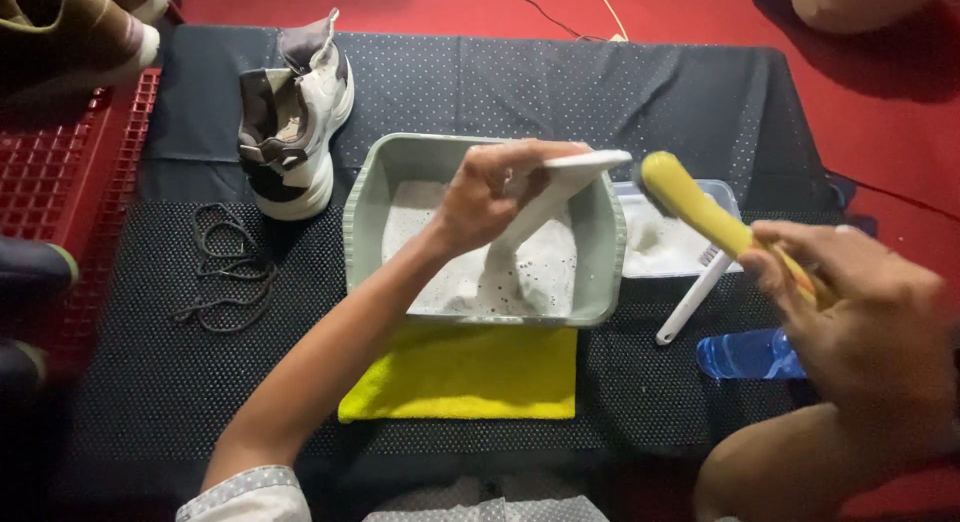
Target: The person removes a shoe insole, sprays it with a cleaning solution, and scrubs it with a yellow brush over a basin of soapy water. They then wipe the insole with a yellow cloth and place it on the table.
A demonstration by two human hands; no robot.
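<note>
My left hand (488,192) grips a white shoe insole (560,187) and holds it tilted over a pale green basin (366,197) of foamy water. The insole's lower end dips into the suds. My right hand (860,302) is closed on the handle of a yellow brush (690,197), whose head hovers just right of the insole's top end. A white and grey sneaker (295,117) stands upright on the dark mat at the back left, with its black laces (225,267) lying loose in front of it.
A yellow cloth (465,372) lies in front of the basin. Right of the basin sit a small clear tub (660,244) of suds, a white toothbrush (692,300) and a blue-tinted bottle (745,354). A red crate (50,172) and other shoes (70,27) are at left.
</note>
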